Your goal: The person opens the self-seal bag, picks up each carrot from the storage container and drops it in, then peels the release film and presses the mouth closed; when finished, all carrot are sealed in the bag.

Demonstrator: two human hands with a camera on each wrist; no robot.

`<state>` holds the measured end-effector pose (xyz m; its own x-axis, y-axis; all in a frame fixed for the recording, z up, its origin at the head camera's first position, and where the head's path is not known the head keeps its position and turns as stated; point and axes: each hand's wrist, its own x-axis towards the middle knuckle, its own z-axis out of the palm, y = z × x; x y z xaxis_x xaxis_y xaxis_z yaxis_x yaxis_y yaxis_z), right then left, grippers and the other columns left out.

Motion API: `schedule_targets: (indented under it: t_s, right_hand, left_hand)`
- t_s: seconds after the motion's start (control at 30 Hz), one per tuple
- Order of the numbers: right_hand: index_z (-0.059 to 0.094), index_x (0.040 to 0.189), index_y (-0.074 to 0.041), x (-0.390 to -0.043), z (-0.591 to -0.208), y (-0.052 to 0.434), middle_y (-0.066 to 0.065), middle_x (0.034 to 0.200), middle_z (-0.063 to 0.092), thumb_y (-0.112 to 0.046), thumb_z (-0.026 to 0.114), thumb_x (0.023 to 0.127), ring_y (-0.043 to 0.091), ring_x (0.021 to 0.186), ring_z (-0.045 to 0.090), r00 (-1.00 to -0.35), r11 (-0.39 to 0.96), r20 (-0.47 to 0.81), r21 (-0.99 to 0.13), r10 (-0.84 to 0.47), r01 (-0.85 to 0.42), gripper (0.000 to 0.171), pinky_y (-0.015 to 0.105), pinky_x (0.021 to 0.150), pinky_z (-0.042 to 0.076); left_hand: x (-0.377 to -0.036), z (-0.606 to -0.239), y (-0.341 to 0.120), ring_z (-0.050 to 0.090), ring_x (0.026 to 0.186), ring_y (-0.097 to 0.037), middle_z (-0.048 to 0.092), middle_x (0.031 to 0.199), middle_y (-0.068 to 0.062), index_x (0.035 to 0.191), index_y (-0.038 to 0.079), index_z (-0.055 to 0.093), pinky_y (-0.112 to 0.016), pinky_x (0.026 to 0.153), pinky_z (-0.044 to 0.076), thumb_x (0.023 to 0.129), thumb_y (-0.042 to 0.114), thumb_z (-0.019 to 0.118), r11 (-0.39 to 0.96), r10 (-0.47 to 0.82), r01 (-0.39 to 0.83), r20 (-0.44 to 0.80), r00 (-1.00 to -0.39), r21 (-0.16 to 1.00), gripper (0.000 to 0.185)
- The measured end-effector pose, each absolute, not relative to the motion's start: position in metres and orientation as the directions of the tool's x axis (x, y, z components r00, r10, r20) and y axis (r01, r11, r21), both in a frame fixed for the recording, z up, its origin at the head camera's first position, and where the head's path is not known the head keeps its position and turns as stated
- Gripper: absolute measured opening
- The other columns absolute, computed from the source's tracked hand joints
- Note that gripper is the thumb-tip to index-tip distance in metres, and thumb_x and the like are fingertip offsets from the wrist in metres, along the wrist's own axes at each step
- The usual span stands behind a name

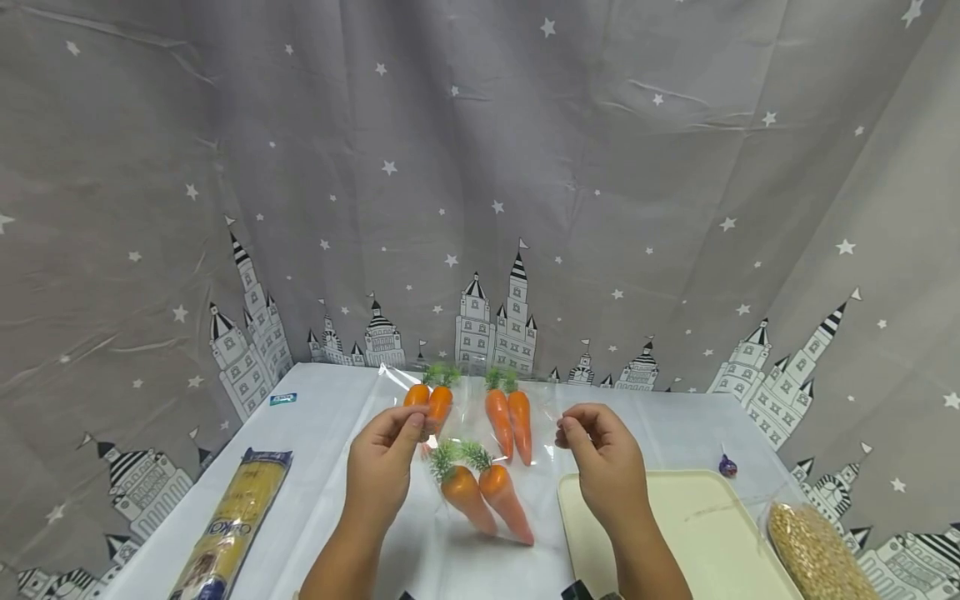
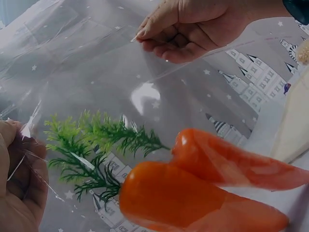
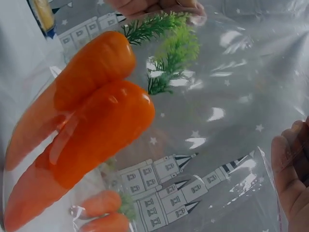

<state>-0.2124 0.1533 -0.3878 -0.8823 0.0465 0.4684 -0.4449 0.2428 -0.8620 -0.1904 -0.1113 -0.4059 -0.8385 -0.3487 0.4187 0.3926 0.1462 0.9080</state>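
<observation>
Head view: left hand (image 1: 382, 462) and right hand (image 1: 603, 467) each pinch an upper edge of a clear bag (image 1: 468, 450) holding two carrots (image 1: 487, 496), lifted above the white table (image 1: 322, 467) beside a cream tray (image 1: 712, 533). Left wrist view: carrots sag low inside the film. Right wrist view: right fingertips (image 3: 289, 169) grip the film's edge.

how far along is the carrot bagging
Looks done: two carrots already sit inside the clear bag. In hand: the left hand and right hand each pinch a top edge, holding the bag up. Probably left: four more carrots lie behind it, and the bag's top is unsealed.
</observation>
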Motion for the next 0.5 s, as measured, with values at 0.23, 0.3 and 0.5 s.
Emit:
schedule_targets:
  t_s: [0.23,0.3,0.5]
  right_hand:
    - [0.067,0.106,-0.008,-0.2161,-0.3887,0.1598,0.008,0.095,0.069,-0.008,0.065,0.104,0.016,0.086,0.073,-0.876,0.249,0.481,-0.854,0.041,-0.457,0.003,0.026,0.080,0.062]
    - [0.067,0.106,-0.009,-0.2168,-0.3895,0.1610,0.008,0.096,0.070,-0.007,0.066,0.103,0.015,0.086,0.073,-0.871,0.257,0.489,-0.848,0.041,-0.464,0.003,0.026,0.080,0.062]
    - [0.067,0.106,-0.006,-0.2181,-0.3911,0.1624,0.010,0.098,0.072,-0.004,0.066,0.102,0.016,0.086,0.073,-0.867,0.211,0.497,-0.851,0.031,-0.480,0.005,0.027,0.080,0.063]
  left_hand:
    - [-0.1939,-0.4062,-0.1139,0.074,0.091,-0.016,0.076,0.098,-0.010,0.109,0.004,0.074,-0.024,0.084,0.061,0.103,0.015,0.068,0.141,-0.346,0.422,0.444,-0.826,0.895,0.014]
    - [-0.1949,-0.4063,-0.1139,0.073,0.090,-0.016,0.076,0.098,-0.009,0.109,0.003,0.073,-0.024,0.084,0.061,0.103,0.015,0.067,0.144,-0.348,0.424,0.447,-0.824,0.894,0.015]
    - [-0.1971,-0.4075,-0.1148,0.074,0.091,-0.014,0.076,0.100,-0.009,0.109,0.000,0.072,-0.025,0.086,0.061,0.104,0.013,0.066,0.135,-0.337,0.427,0.447,-0.829,0.894,0.016]
